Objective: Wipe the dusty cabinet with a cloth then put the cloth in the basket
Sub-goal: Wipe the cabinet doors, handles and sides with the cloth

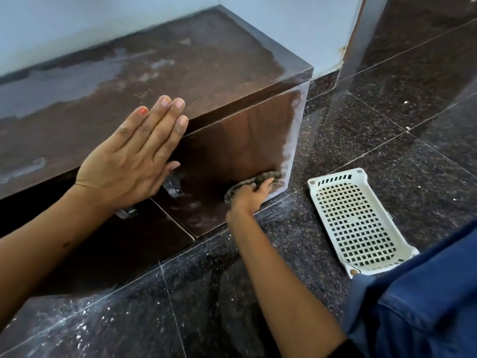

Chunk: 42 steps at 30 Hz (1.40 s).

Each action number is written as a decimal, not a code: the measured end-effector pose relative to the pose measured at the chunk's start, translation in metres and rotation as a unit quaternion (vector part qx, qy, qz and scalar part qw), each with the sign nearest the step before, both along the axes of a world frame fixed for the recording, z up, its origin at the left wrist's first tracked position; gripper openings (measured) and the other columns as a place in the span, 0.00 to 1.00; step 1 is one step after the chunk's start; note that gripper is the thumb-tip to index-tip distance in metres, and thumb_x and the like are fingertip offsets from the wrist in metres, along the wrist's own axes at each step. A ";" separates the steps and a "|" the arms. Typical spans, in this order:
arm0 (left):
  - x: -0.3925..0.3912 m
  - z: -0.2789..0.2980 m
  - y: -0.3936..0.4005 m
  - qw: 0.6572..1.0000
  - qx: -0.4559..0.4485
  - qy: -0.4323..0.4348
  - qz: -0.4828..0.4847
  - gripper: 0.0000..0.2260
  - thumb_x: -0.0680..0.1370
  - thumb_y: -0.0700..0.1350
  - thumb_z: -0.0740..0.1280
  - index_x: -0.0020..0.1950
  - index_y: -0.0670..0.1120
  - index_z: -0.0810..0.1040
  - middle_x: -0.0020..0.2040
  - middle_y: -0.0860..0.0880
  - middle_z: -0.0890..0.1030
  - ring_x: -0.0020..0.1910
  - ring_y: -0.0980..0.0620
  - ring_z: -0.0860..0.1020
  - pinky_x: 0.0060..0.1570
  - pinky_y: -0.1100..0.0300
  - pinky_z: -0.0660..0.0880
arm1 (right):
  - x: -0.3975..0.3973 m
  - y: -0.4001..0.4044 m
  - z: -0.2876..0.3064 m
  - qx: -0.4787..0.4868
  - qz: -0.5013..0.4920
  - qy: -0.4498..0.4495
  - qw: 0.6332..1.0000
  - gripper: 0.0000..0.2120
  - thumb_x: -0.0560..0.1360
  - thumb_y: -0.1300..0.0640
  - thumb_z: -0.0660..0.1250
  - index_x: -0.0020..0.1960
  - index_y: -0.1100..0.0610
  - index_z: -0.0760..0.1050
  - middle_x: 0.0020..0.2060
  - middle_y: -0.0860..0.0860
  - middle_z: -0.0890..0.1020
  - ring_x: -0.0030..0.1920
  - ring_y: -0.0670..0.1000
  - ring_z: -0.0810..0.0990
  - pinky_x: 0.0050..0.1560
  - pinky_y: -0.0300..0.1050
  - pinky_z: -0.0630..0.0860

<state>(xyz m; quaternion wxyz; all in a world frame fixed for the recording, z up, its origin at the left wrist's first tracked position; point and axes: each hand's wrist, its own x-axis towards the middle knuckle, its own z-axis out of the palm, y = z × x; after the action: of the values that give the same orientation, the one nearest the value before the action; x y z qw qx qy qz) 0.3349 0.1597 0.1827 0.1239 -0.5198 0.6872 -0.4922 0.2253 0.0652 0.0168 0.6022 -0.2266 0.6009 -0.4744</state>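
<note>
Cabinet (160, 73), low and dark brown, fills the upper left and centre of the frame, standing on a dark speckled tiled floor (387, 140) against a pale wall (77, 19). Its top carries grey dust in patches, heaviest at the left and along the right edge; a pale dusty strip also runs down the right edge of the front door (232, 146), while the rest of that door shows bare brown. Two metal handles (173, 184) sit on the front, near the seam between the doors.

Basket (358, 220), white perforated plastic, lies on the floor at centre right, well apart from the cabinet's right corner; nothing lies in it. Open floor separates basket and cabinet, and more floor extends toward the upper right, where a wall corner (353, 47) projects. White specks are scattered on the tiles at lower left. Blue fabric (426, 293) occupies the lower right corner, just overlapping the basket's near end.

Left hand (134, 156), fingers straight and held together, rests flat on the front edge of the cabinet top, palm down, holding nothing. Right hand (251, 193), curled, presses a bunched, striped grey cloth (260, 178) against the lower right part of the door, beside the dusty strip and just above the floor.
</note>
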 end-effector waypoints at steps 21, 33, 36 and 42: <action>-0.003 -0.002 0.000 1.000 0.008 0.010 0.007 0.28 0.82 0.51 0.50 0.75 0.33 0.51 0.75 0.36 0.56 0.74 0.39 0.57 0.73 0.48 0.55 | -0.015 -0.010 -0.052 0.210 0.108 -0.108 0.966 0.27 0.82 0.63 0.44 0.77 0.47 0.40 0.42 0.56 0.74 0.32 0.53 0.76 0.23 0.41 0.76; -0.001 -0.002 0.001 1.000 0.005 0.025 -0.001 0.28 0.82 0.51 0.49 0.75 0.33 0.52 0.75 0.36 0.56 0.74 0.39 0.57 0.73 0.48 0.56 | 0.010 0.024 -0.067 0.168 0.128 -0.097 0.973 0.39 0.75 0.68 0.49 0.75 0.40 0.36 0.65 0.56 0.68 0.51 0.56 0.76 0.52 0.59 0.79; -0.003 -0.002 0.000 1.000 0.011 0.023 0.001 0.28 0.82 0.52 0.49 0.75 0.34 0.52 0.75 0.36 0.57 0.74 0.39 0.57 0.73 0.47 0.57 | 0.003 0.011 -0.065 0.191 0.138 -0.095 0.967 0.38 0.75 0.66 0.51 0.75 0.40 0.36 0.58 0.57 0.70 0.42 0.54 0.75 0.41 0.53 0.81; -0.003 -0.001 0.001 0.999 0.020 0.047 0.001 0.28 0.82 0.51 0.49 0.76 0.34 0.52 0.75 0.37 0.58 0.74 0.39 0.58 0.73 0.47 0.56 | 0.062 0.115 0.036 0.057 0.187 -0.027 0.980 0.38 0.77 0.71 0.54 0.76 0.56 0.35 0.76 0.53 0.39 0.77 0.53 0.42 0.76 0.48 0.46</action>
<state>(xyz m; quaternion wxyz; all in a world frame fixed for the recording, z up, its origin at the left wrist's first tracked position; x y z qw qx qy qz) 0.3317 0.1610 0.1814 0.1018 -0.5405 0.7017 -0.4530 0.2871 0.1803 0.0528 0.7080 -0.2876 0.5577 -0.3242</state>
